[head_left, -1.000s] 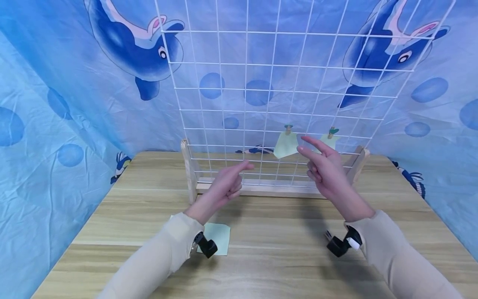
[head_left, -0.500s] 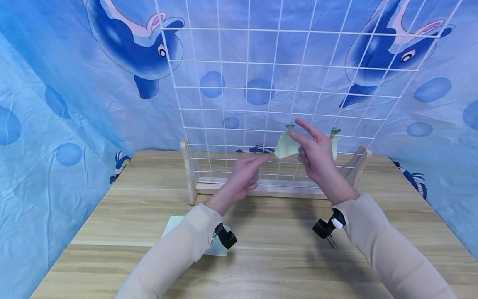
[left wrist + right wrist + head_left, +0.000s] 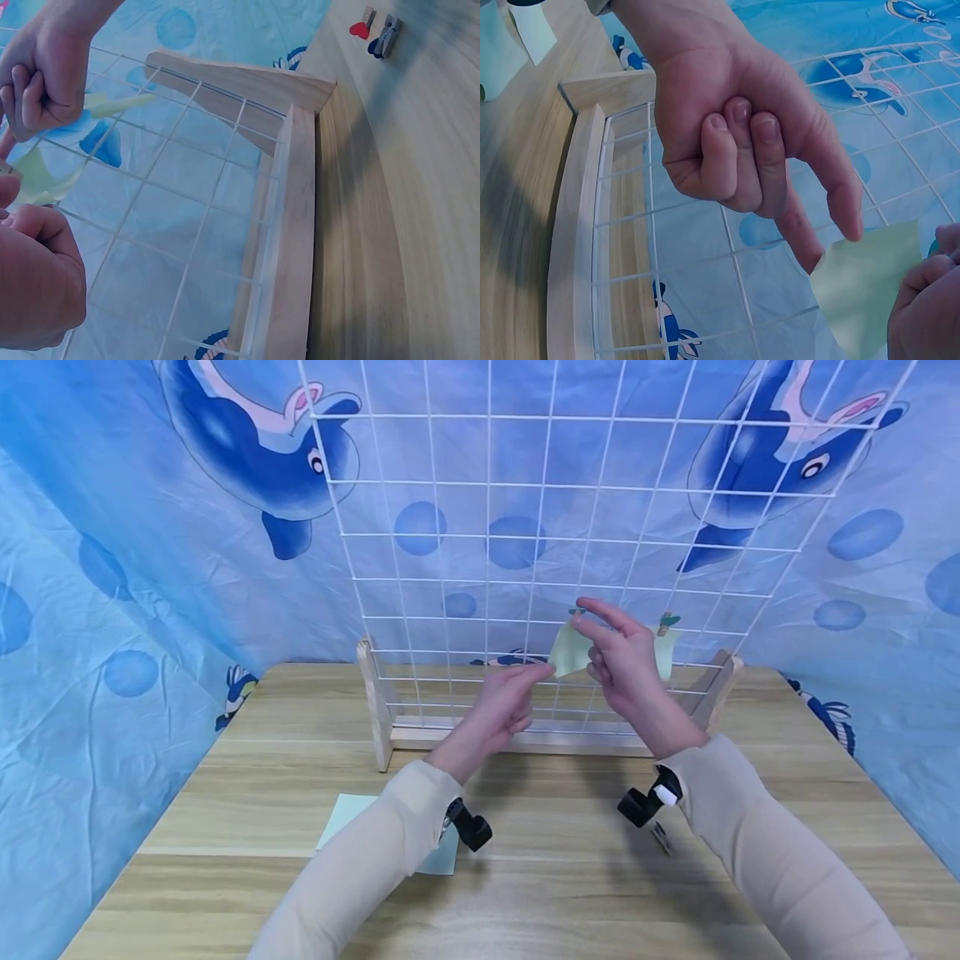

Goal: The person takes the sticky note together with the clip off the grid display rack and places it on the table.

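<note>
Two pale green paper notes hang on the white wire grid [image 3: 517, 537] from wooden clothespins with green tops. The left note [image 3: 567, 653] is under its clothespin [image 3: 577, 611]; the right note [image 3: 664, 653] is partly behind my right hand [image 3: 626, 664]. My right index finger and thumb reach out, apart, in front of the left note and beside its clothespin; the other fingers are curled. My left hand [image 3: 504, 706] has its fingertips at the left note's lower left corner. Whether they pinch the paper is hidden.
A wooden stand [image 3: 517, 741] carries the grid at the table's back. Pale paper [image 3: 441, 860] lies under my left forearm. In the left wrist view, a red-heart clothespin [image 3: 361, 30] and a dark blue one [image 3: 385, 39] lie on the table [image 3: 427, 187].
My left hand has moved right and slightly up to the left note's corner. My right hand has moved left and up, from between the notes to the left note's clothespin.
</note>
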`<state>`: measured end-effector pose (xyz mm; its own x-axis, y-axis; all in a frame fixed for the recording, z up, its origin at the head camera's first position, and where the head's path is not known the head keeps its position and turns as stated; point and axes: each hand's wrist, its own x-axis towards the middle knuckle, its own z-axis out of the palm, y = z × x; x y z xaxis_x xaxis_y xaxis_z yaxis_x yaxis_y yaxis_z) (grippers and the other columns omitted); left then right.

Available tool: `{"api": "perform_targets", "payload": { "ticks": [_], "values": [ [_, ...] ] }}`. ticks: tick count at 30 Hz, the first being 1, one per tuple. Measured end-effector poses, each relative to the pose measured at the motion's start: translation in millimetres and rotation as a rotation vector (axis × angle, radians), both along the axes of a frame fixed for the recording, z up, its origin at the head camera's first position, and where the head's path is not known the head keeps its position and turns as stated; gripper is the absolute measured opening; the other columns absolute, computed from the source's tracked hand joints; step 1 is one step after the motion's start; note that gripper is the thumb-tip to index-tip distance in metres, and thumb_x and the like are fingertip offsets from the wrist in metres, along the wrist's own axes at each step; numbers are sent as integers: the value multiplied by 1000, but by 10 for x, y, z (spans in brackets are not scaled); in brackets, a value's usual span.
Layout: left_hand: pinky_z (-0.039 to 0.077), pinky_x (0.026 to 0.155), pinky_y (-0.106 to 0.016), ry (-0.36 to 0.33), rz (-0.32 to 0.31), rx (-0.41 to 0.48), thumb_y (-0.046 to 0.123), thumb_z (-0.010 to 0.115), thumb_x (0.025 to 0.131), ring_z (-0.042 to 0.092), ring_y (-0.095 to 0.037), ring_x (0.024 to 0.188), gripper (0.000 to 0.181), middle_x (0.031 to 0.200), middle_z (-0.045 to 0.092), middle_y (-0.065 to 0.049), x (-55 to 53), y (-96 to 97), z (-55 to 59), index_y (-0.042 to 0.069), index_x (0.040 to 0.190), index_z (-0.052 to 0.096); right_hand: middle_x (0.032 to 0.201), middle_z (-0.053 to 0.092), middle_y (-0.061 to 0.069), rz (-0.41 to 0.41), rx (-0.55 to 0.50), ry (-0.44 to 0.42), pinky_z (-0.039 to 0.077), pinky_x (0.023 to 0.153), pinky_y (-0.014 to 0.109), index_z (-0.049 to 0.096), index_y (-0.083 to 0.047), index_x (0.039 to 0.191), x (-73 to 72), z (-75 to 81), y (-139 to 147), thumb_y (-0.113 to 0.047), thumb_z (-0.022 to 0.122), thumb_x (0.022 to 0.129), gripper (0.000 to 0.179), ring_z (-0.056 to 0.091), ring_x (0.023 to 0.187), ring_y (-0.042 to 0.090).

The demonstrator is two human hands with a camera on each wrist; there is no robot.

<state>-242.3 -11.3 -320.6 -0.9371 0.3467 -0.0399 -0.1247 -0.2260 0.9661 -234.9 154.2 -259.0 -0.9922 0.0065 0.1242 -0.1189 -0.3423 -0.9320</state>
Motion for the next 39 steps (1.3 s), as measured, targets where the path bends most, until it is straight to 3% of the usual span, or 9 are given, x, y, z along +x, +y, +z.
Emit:
{"api": "perform_targets", "payload": {
  "ticks": [4, 10, 15, 20, 23, 29, 31, 35, 39],
  "values": [
    [20, 34, -19, -9, 24, 7, 26, 66, 91, 23, -5, 35, 35, 44, 28, 9, -16, 29, 24, 3, 117, 66, 82, 54, -5, 1, -11, -5, 24, 37, 14, 67, -18, 112, -13, 0, -23, -9, 66, 91, 23, 32, 39, 2],
    [21, 35, -19, -27, 73, -18, 25, 67, 90, 24, -6, 36, 34, 46, 30, 9, -18, 63, 61, 6, 118, 67, 57, 42, -8, -2, -35, -33, 24, 36, 14, 68, -18, 110, -7, -14, -20, -9, 66, 91, 21, 31, 38, 2],
    [21, 35, -18, -28, 99, -29, 25, 67, 91, 25, -5, 36, 31, 51, 34, 7, -21, 78, 66, 7, 116, 68, 72, 59, -8, 10, -80, -37, 24, 35, 14, 67, -15, 110, -16, -45, -23, -8, 65, 92, 20, 32, 38, 1],
    [22, 35, -18, -20, 99, -26, 22, 66, 91, 26, -4, 36, 31, 87, 59, 6, -26, 86, 69, 5, 117, 68, 80, 62, -9, 7, -100, -29, 23, 34, 13, 68, -19, 107, -31, -92, -41, -11, 65, 92, 17, 32, 37, 0],
    [22, 35, -17, -19, 96, -26, 22, 66, 91, 26, -4, 37, 31, 105, 62, 2, -26, 84, 71, 5, 117, 68, 76, 58, -9, 7, -109, -6, 23, 33, 14, 68, -20, 105, -43, -117, -50, -13, 64, 93, 14, 32, 36, 0],
    [22, 35, -17, -11, 102, -45, 20, 65, 92, 27, -4, 36, 32, 77, 55, 3, 7, 89, 115, 4, 119, 66, 69, 51, -8, 11, -158, 43, 21, 33, 15, 66, -16, 105, -77, -150, -71, -14, 61, 95, 11, 32, 35, 1],
    [22, 35, -18, -1, 120, -69, 20, 65, 92, 27, -4, 36, 31, 79, 58, 5, 12, 99, 122, 5, 119, 67, 72, 51, -8, 2, -172, 52, 20, 33, 15, 66, -15, 103, -86, -147, -82, -14, 61, 95, 10, 32, 35, 1],
    [24, 36, -18, 30, 183, -153, 23, 67, 91, 29, -5, 38, 28, 99, 64, 1, -15, 135, 90, 9, 115, 70, 76, 52, -6, -42, -218, 59, 20, 33, 14, 67, -14, 100, -91, -112, -106, -12, 61, 95, 8, 32, 35, 1],
    [26, 38, -19, 81, 246, -244, 25, 69, 89, 31, -6, 41, 25, 95, 66, -4, 2, 152, 99, 11, 109, 73, 81, 55, -5, -77, -264, 82, 19, 33, 13, 67, -13, 99, -77, -54, -130, -11, 61, 95, 8, 33, 35, 1]
  ]
}}
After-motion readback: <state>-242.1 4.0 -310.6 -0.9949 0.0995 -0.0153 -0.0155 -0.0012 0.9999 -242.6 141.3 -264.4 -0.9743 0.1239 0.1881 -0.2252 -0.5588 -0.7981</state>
